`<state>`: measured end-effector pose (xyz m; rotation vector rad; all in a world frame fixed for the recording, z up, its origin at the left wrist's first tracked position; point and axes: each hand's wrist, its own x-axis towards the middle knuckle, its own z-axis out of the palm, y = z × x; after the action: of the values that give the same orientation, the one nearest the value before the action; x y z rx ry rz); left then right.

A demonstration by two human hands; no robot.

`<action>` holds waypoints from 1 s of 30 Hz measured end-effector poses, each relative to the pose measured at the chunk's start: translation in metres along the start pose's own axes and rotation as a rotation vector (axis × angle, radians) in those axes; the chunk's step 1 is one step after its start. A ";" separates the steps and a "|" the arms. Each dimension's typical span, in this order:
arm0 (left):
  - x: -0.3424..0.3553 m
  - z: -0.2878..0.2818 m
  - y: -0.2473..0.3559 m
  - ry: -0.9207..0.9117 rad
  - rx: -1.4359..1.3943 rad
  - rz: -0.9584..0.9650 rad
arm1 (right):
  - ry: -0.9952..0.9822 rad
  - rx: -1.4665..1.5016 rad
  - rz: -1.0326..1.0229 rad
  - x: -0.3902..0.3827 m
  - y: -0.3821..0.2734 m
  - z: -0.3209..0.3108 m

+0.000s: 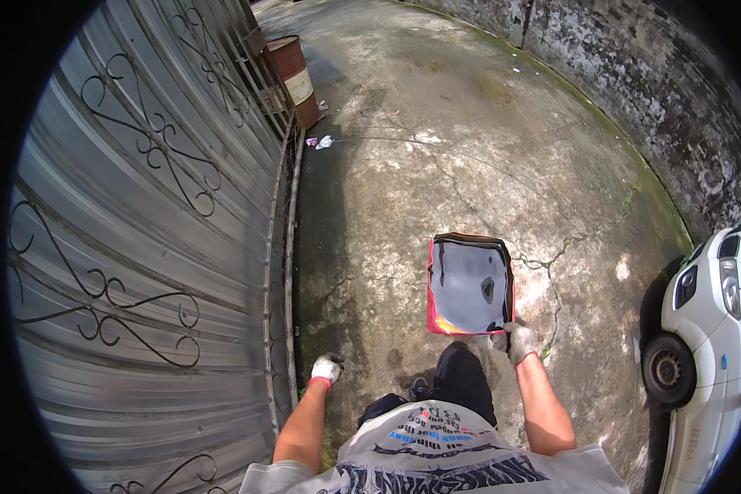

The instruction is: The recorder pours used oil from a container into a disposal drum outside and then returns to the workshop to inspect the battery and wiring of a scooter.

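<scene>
A square red container with a dark, glossy, reflective inside is in front of me, just beyond my legs. My right hand, in a pale glove, grips its near right corner, with some fingers partly hidden under it. My left hand, in a similar glove, hangs at my left near the foot of the metal gate, apart from the container. Its fingers are curled, and I cannot make out whether anything is in them.
The corrugated metal gate with scrollwork runs along my left, with a rusty red-and-white drum and small litter beyond. A white car stands close on my right. A stained wall borders the cracked concrete ground.
</scene>
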<state>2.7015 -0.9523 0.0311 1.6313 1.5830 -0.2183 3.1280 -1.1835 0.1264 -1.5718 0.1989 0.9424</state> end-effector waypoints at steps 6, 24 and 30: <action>0.171 -0.063 0.169 -0.004 -0.107 0.083 | -0.100 -0.036 -0.069 0.166 -0.099 0.121; 0.468 -0.120 0.254 -0.303 0.627 0.161 | -0.421 -0.188 0.056 0.560 -0.459 0.532; 0.683 -0.297 0.377 0.186 -0.284 -0.242 | -0.447 -0.247 0.051 0.647 -0.575 0.686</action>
<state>3.0453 -0.1960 -0.0525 1.2701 1.8595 0.0344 3.5932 -0.1828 0.1760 -1.5373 -0.1997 1.3719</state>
